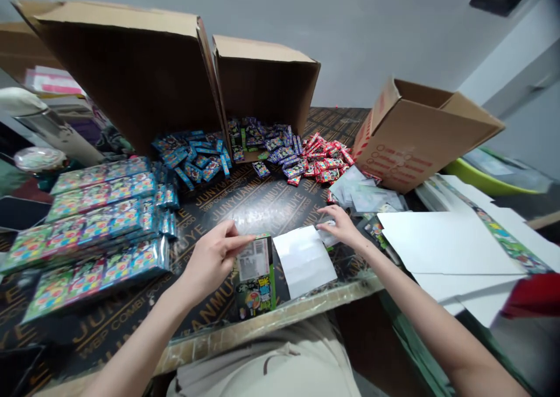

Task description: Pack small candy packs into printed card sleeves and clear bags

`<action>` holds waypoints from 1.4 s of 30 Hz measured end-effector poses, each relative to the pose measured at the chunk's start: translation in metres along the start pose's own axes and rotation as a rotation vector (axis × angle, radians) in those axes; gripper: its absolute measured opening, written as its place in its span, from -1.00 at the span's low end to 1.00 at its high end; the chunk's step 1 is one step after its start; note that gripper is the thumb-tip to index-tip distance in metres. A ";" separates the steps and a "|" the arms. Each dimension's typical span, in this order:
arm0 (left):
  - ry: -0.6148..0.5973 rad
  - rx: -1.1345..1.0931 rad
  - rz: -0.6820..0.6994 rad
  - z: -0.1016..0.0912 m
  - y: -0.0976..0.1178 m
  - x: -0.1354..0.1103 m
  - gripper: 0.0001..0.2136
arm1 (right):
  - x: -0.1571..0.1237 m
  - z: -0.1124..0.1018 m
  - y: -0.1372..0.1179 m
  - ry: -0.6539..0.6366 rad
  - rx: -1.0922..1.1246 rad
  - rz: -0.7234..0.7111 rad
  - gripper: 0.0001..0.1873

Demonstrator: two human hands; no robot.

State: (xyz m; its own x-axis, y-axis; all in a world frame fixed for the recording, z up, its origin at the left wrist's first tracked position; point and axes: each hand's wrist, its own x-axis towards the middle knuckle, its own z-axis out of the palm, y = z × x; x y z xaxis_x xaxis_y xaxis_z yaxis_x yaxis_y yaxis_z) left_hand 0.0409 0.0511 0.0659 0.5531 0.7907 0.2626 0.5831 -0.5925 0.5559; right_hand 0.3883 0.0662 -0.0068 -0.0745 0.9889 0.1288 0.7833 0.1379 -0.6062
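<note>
My left hand (pixel 214 256) pinches the top edge of a small green printed box (pixel 256 277) that stands near the table's front edge. A white card or pouch (pixel 304 260) lies flat beside the box, to its right. My right hand (pixel 339 225) rests fingers-down on a small clear packet (pixel 327 239) at the card's far corner, close to a heap of clear pouches (pixel 365 196). Whether that hand grips the packet is not visible.
Rows of colourful sealed packs (pixel 91 228) fill the left of the dark printed table (pixel 262 201). Blue (pixel 192 155), purple (pixel 271 143) and red (pixel 324 161) sachets spill from tipped cardboard boxes (pixel 131 70) at the back. Another box (pixel 415 134) and white sheets (pixel 441 242) lie to the right.
</note>
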 end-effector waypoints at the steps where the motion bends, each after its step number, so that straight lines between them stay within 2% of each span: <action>1: 0.003 -0.015 -0.016 0.002 -0.003 0.002 -0.73 | -0.001 0.002 0.005 -0.015 -0.002 0.007 -0.52; 5: 0.102 -0.054 -0.206 0.024 -0.033 0.008 -0.75 | -0.004 0.025 0.004 -0.043 -0.023 0.066 -0.34; 9: 0.122 -0.128 -0.434 0.046 -0.071 0.007 -0.78 | -0.001 0.039 -0.001 -0.049 0.026 0.103 -0.60; 12: 0.142 -0.153 -0.479 0.053 -0.077 0.005 -0.78 | -0.002 0.033 -0.009 -0.093 0.125 0.089 -0.74; 14: 0.168 -0.199 -0.488 0.055 -0.066 0.007 -0.76 | -0.007 0.022 -0.022 -0.123 0.199 0.068 -0.79; 16: 0.167 -0.270 -0.471 0.059 -0.046 0.012 -0.72 | -0.015 0.010 -0.040 -0.123 0.350 0.037 -0.83; 18: 0.092 -0.435 -0.455 0.065 -0.020 0.018 -0.66 | -0.023 0.000 -0.060 -0.086 0.558 -0.003 -0.88; 20: -0.068 -0.787 -0.489 0.070 0.005 0.021 -0.59 | -0.030 -0.007 -0.077 -0.033 0.709 -0.051 -0.96; 22: -0.158 -1.136 -0.560 0.071 0.025 0.022 -0.56 | -0.035 -0.010 -0.087 0.005 0.711 -0.101 -0.96; 23: -0.156 -1.255 -0.591 0.070 0.033 0.021 -0.57 | -0.037 -0.010 -0.089 0.012 0.681 -0.126 -0.92; 25: -0.109 -1.336 -0.610 0.066 0.041 0.019 -0.60 | -0.040 -0.010 -0.092 0.002 0.610 -0.177 -0.84; 27: -0.141 -1.334 -0.597 0.062 0.045 0.015 -0.56 | -0.041 -0.010 -0.094 -0.009 0.542 -0.225 -0.80; 29: -0.172 -1.314 -0.602 0.059 0.046 0.013 -0.47 | -0.042 -0.011 -0.098 0.095 0.478 -0.232 -0.78; 30: -0.130 -1.316 -0.618 0.058 0.046 0.012 -0.44 | -0.042 -0.011 -0.101 0.192 0.455 -0.215 -0.73; 31: -0.033 -1.329 -0.636 0.058 0.047 0.013 -0.44 | -0.043 -0.010 -0.105 0.298 0.446 -0.188 -0.68; 33: 0.267 -1.369 -0.663 0.058 0.050 0.017 -0.45 | -0.045 -0.007 -0.116 0.441 0.471 -0.139 -0.61; 35: 0.538 -1.404 -0.674 0.059 0.056 0.024 -0.42 | -0.050 0.003 -0.129 0.420 0.528 -0.125 -0.56; 36: 0.621 -1.421 -0.679 0.060 0.060 0.027 -0.40 | -0.053 0.011 -0.135 0.374 0.551 -0.123 -0.50; 37: 0.663 -1.440 -0.685 0.062 0.063 0.030 -0.39 | -0.055 0.020 -0.142 0.328 0.573 -0.114 -0.42; 39: 0.654 -1.483 -0.693 0.064 0.069 0.032 -0.40 | -0.058 0.037 -0.151 0.293 0.640 -0.051 -0.33; 42: 0.602 -1.427 -0.668 0.061 0.072 0.028 -0.39 | -0.054 0.047 -0.155 0.350 0.755 0.079 -0.51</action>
State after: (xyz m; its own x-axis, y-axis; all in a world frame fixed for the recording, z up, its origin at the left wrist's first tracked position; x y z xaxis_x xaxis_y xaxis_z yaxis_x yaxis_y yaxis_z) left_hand 0.1348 0.0207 0.0654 -0.0362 0.9697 -0.2415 -0.5473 0.1829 0.8167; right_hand 0.2419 -0.0061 0.0429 0.2571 0.9400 0.2242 0.1443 0.1921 -0.9707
